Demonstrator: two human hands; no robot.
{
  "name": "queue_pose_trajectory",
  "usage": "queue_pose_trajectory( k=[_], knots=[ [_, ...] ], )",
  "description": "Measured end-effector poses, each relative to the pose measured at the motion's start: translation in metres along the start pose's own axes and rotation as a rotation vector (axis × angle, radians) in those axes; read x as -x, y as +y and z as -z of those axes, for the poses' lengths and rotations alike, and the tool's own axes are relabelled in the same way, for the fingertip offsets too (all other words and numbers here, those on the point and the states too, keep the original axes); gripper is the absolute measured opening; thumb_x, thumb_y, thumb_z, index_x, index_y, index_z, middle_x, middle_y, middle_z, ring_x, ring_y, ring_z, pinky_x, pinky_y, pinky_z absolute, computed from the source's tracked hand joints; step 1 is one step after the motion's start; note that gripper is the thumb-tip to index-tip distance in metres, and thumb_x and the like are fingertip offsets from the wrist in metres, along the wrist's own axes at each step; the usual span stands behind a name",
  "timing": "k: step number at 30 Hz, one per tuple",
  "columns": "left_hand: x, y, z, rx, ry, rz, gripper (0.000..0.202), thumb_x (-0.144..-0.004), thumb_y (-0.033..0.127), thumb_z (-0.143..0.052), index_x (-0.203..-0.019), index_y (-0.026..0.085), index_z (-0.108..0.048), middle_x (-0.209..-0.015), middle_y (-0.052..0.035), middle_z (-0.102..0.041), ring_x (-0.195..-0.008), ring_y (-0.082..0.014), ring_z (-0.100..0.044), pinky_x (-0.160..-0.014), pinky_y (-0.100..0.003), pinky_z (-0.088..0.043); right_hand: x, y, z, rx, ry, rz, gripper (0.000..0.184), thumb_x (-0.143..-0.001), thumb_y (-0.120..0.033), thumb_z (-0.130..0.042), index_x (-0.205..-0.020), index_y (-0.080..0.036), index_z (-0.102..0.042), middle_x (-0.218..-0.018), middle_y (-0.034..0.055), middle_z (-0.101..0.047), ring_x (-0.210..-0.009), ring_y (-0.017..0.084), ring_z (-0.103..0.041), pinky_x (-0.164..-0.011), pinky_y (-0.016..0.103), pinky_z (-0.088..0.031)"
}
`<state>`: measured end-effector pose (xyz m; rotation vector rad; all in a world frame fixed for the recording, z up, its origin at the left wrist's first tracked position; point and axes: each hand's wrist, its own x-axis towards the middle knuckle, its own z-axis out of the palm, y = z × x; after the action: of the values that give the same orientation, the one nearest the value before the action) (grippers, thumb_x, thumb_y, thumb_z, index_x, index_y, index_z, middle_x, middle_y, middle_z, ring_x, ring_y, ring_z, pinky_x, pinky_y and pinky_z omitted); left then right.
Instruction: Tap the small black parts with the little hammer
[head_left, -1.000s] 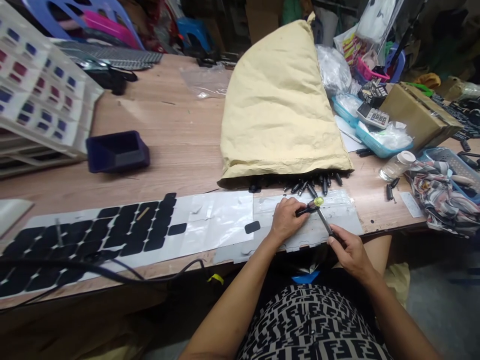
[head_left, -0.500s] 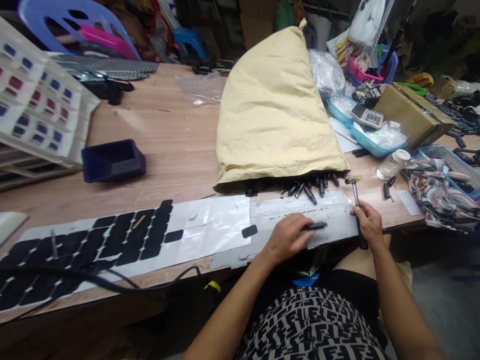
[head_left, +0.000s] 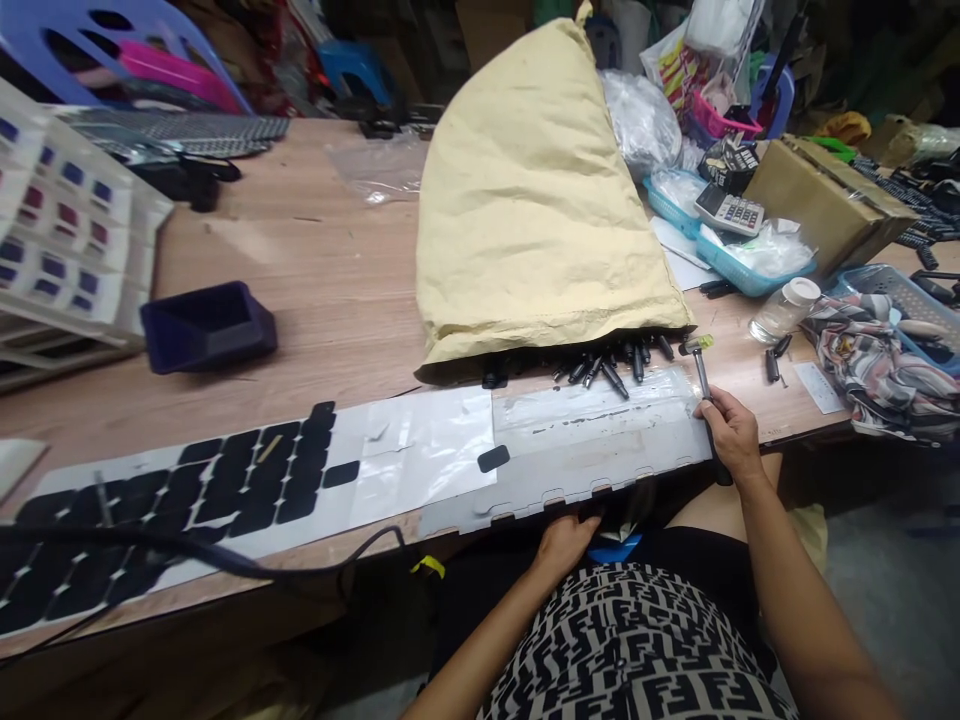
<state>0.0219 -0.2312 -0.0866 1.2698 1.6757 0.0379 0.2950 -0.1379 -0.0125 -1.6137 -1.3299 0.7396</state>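
My right hand (head_left: 731, 430) is closed round the handle of a small hammer (head_left: 702, 375) at the right end of a grey board (head_left: 585, 455). The hammer's head, with a yellowish face on one side, points away from me. Below the table's front edge is my left hand (head_left: 564, 548), close to my lap. Its fingers are mostly hidden, and whether it holds anything cannot be seen. Several black cylindrical parts (head_left: 615, 380) lie beyond the board, at the mouth of a large yellow paper sack (head_left: 540, 220).
White sheets with black rounded pads (head_left: 255, 475) cover the table's left front, crossed by a black cable (head_left: 225, 560). A dark blue bin (head_left: 210, 330) stands behind. To the right are a clear jar (head_left: 784, 310), blue baskets (head_left: 757, 265), a cardboard box (head_left: 825, 205) and a patterned cloth (head_left: 862, 365).
My left hand has moved from above the board, with a black cylindrical part, down below the table edge; that part is out of sight. My right hand still grips the hammer.
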Motion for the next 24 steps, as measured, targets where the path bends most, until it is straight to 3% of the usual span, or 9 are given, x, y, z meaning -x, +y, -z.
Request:
queue_pose_trajectory(
  k=[3, 6, 8, 10, 12, 15, 17, 20, 24],
  knots=[
    [0.008, 0.005, 0.0, -0.058, -0.063, -0.07, 0.036, -0.095, 0.042, -0.053, -0.105, 0.013, -0.072, -0.082, -0.0076, -0.071, -0.082, -0.0238, -0.068, -0.072, -0.03, -0.046, 0.001, 0.001, 0.0, 0.004, 0.002, -0.001, 0.034, -0.086, -0.038, -0.062, -0.112, -0.018, -0.072, -0.08, 0.0011, -0.069, -0.078, 0.018, -0.064, -0.077, 0.029, -0.048],
    [0.031, 0.015, 0.014, -0.027, -0.189, -0.354, 0.032, -0.092, 0.038, -0.057, -0.109, 0.017, -0.073, -0.092, -0.0054, -0.073, -0.081, -0.0204, -0.066, -0.072, -0.028, -0.046, 0.001, 0.001, -0.001, -0.003, 0.003, -0.005, 0.037, -0.086, -0.039, -0.063, -0.115, -0.018, -0.071, -0.08, 0.0013, -0.07, -0.077, 0.018, -0.064, -0.076, 0.029, -0.048],
    [0.047, 0.028, 0.032, 0.033, -0.284, -0.582, 0.029, -0.091, 0.037, -0.059, -0.113, 0.023, -0.073, -0.099, -0.0019, -0.074, -0.083, -0.0179, -0.066, -0.074, -0.026, -0.046, 0.001, 0.001, -0.001, 0.001, -0.005, 0.008, 0.036, -0.086, -0.038, -0.063, -0.115, -0.018, -0.071, -0.08, 0.0011, -0.069, -0.077, 0.018, -0.064, -0.076, 0.029, -0.048],
    [0.054, 0.047, 0.052, 0.058, -0.308, -0.731, 0.028, -0.094, 0.038, -0.058, -0.114, 0.025, -0.073, -0.102, -0.0008, -0.074, -0.087, -0.0172, -0.066, -0.077, -0.026, -0.047, 0.001, 0.0, -0.001, 0.015, -0.008, 0.024, 0.035, -0.086, -0.038, -0.062, -0.114, -0.018, -0.071, -0.079, 0.0011, -0.069, -0.077, 0.018, -0.064, -0.076, 0.029, -0.048],
    [0.046, 0.068, 0.071, 0.027, -0.166, -0.804, 0.029, -0.096, 0.037, -0.056, -0.117, 0.024, -0.071, -0.105, -0.0023, -0.073, -0.091, -0.0176, -0.066, -0.08, -0.027, -0.049, 0.001, -0.001, 0.0, 0.028, -0.007, 0.034, 0.034, -0.087, -0.037, -0.061, -0.112, -0.018, -0.072, -0.079, 0.0011, -0.069, -0.077, 0.018, -0.064, -0.076, 0.029, -0.048],
    [0.011, 0.099, 0.093, -0.2, 0.275, -0.799, 0.031, -0.097, 0.024, -0.052, -0.124, 0.022, -0.066, -0.107, -0.0068, -0.068, -0.095, -0.0204, -0.062, -0.079, -0.03, -0.048, 0.001, -0.001, 0.0, 0.034, -0.009, 0.035, 0.033, -0.087, -0.037, -0.061, -0.111, -0.018, -0.072, -0.079, 0.001, -0.069, -0.076, 0.018, -0.064, -0.075, 0.028, -0.048],
    [-0.017, 0.116, 0.103, -0.406, 0.488, -0.78, 0.035, -0.095, 0.015, -0.049, -0.126, 0.021, -0.064, -0.106, -0.0087, -0.063, -0.097, -0.0226, -0.058, -0.077, -0.032, -0.046, 0.002, 0.0, 0.0, 0.026, -0.012, 0.031, 0.033, -0.087, -0.037, -0.06, -0.112, -0.018, -0.072, -0.079, 0.001, -0.069, -0.076, 0.018, -0.064, -0.074, 0.028, -0.048],
    [-0.047, 0.133, 0.112, -0.631, 0.575, -0.786, 0.033, -0.094, 0.011, -0.046, -0.116, 0.022, -0.067, -0.105, -0.0091, -0.058, -0.097, -0.0242, -0.053, -0.076, -0.034, -0.043, 0.003, 0.0, 0.0, 0.018, -0.01, 0.038, 0.033, -0.088, -0.037, -0.06, -0.113, -0.018, -0.071, -0.08, 0.001, -0.07, -0.076, 0.018, -0.065, -0.075, 0.028, -0.049],
    [-0.058, 0.139, 0.116, -0.737, 0.569, -0.816, 0.02, -0.093, 0.014, -0.053, -0.1, 0.022, -0.069, -0.108, -0.0094, -0.057, -0.097, -0.0253, -0.05, -0.075, -0.035, -0.039, 0.004, 0.001, 0.001, 0.025, -0.008, 0.044, 0.032, -0.089, -0.036, -0.059, -0.114, -0.019, -0.071, -0.079, 0.0008, -0.07, -0.076, 0.018, -0.065, -0.075, 0.028, -0.049]
  ],
)
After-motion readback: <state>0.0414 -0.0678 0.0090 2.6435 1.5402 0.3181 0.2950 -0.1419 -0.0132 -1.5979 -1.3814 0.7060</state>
